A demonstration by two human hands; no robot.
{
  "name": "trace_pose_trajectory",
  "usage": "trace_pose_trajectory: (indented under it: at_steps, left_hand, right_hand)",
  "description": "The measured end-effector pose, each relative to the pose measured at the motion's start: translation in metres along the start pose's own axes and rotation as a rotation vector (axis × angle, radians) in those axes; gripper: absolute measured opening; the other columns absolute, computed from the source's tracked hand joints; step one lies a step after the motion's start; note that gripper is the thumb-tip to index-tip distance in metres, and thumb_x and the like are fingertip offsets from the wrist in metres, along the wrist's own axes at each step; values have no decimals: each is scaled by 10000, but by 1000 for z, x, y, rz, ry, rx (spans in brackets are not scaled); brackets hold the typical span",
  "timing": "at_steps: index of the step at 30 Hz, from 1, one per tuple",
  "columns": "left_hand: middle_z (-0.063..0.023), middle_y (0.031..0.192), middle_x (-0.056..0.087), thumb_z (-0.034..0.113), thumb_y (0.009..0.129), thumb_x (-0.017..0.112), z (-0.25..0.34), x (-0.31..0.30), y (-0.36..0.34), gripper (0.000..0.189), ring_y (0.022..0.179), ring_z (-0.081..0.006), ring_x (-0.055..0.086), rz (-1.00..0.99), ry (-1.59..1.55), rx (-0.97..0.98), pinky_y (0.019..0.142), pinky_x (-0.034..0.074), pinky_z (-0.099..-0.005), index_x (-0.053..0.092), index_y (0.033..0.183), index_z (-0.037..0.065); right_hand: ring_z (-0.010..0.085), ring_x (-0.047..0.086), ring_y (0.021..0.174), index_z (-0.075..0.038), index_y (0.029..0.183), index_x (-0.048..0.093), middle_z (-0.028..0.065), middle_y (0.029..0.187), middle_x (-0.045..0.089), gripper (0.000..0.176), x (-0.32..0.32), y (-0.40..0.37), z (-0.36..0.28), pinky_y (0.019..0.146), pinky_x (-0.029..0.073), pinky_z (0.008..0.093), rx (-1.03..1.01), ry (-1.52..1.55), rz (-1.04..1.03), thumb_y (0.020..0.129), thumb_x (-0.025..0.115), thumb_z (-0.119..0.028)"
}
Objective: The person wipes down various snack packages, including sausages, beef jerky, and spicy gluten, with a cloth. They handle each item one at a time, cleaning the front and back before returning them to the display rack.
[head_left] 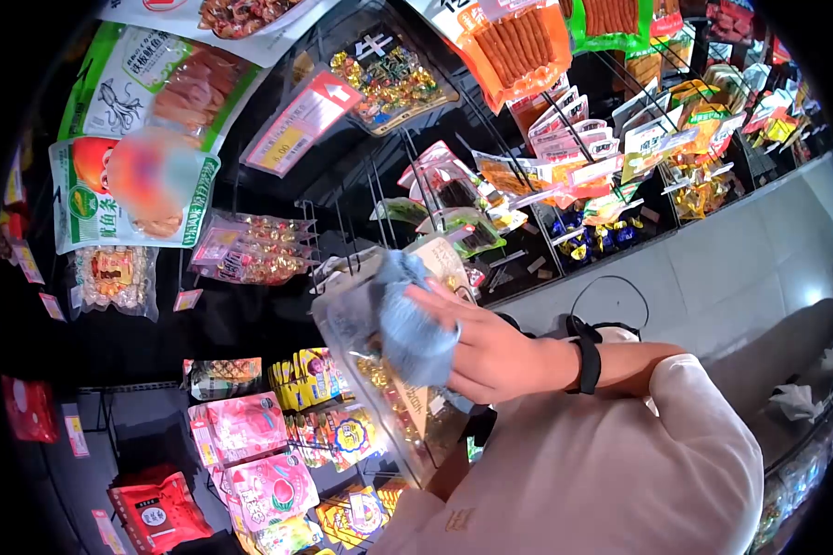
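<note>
A crumpled blue cloth (415, 324) is in my right hand (491, 350), whose fingers are closed round it. The cloth lies against the face of a clear plastic package (366, 356), which hangs tilted before me and shows gold and red wrapped pieces and a beige label. Part of my left forearm (448, 470) shows below, at the package's lower edge; the left hand itself is hidden behind the package. A black band circles my right wrist.
Snack bags hang on hooks across the top, among them a squid pouch (139, 88) and an orange pouch (504, 46). Pink bags (241, 430) and a red bag (160, 509) sit on lower shelves. Grey floor tiles (713, 250) lie at right.
</note>
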State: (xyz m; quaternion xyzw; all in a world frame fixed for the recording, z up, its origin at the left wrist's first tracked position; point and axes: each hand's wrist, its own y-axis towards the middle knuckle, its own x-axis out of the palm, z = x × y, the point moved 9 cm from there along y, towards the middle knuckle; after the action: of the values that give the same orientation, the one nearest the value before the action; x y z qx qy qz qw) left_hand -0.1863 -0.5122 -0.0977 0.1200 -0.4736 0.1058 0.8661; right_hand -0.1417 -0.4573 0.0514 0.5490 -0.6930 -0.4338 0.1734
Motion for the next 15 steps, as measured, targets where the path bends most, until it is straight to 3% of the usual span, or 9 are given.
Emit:
trace_pose_trajectory:
  at_steps: [3, 4, 6, 8, 10, 11, 12, 14, 15]
  left_hand:
    - [-64, 691, 487, 419, 895, 522, -5, 5, 1, 400, 643, -154, 446, -59, -75, -83, 609, 376, -255, 415, 987, 45]
    - [-64, 688, 485, 418, 895, 523, -8, 6, 3, 397, 640, -154, 444, -80, -96, -118, 607, 374, -255, 415, 983, 45]
    - [-63, 683, 482, 414, 896, 523, -8, 10, 7, 392, 635, -153, 440, -131, -126, -178, 602, 370, -255, 414, 974, 46]
    - [-62, 677, 478, 411, 897, 523, -13, 10, 9, 387, 630, -153, 437, -173, -150, -244, 597, 367, -256, 413, 965, 47]
    - [-61, 671, 474, 408, 898, 523, -19, 9, 16, 381, 625, -153, 433, -253, -178, -315, 592, 363, -256, 413, 956, 47]
    - [-64, 676, 436, 374, 894, 535, -23, 8, 19, 364, 575, -155, 365, -362, -179, -335, 583, 314, -285, 397, 913, 38]
    - [-85, 812, 548, 380, 918, 512, -25, 5, 21, 388, 691, -182, 497, -414, -238, -327, 665, 401, -304, 439, 1057, 24]
    - [-73, 880, 557, 384, 926, 503, -21, 11, 22, 404, 757, -176, 514, -361, -198, -260, 717, 408, -303, 440, 1103, 25]
    - [-67, 913, 561, 386, 930, 498, -16, 11, 21, 414, 790, -174, 522, -303, -136, -196, 742, 411, -303, 441, 1126, 26]
  right_hand:
    - [410, 254, 1348, 51, 1215, 493, 242, 1401, 318, 687, 1, 13, -7, 1105, 202, 537, -98, 105, -92, 544, 605, -46]
    - [410, 254, 1348, 51, 1215, 493, 242, 1401, 318, 687, 4, 11, -9, 1105, 202, 537, -104, 108, -93, 544, 605, -46]
    - [351, 258, 1365, 11, 1258, 485, 200, 1441, 294, 708, 13, 0, -6, 1098, 249, 494, 60, 203, -94, 561, 599, -39]
    - [292, 316, 1350, -33, 1275, 491, 158, 1443, 329, 645, 36, -24, -4, 1074, 309, 440, 96, 152, -250, 638, 588, -59]
    - [268, 380, 1316, -66, 1280, 499, 150, 1428, 365, 557, 59, -55, -38, 1040, 352, 411, -489, -179, -239, 727, 565, -85]
    - [268, 380, 1316, -66, 1280, 499, 150, 1428, 365, 557, 60, -62, -31, 1040, 352, 411, -490, -183, -235, 727, 565, -85]
    - [266, 410, 1291, -75, 1274, 505, 147, 1402, 397, 530, 59, -72, -27, 1042, 348, 420, -532, -191, -236, 747, 561, -96]
    - [264, 440, 1266, -85, 1269, 512, 144, 1376, 429, 504, 49, -72, -24, 1043, 344, 429, -578, -207, -235, 768, 558, -106]
    - [277, 453, 1248, -65, 1246, 525, 142, 1318, 471, 456, 34, -65, -12, 1038, 346, 414, -451, -280, -126, 794, 550, -114]
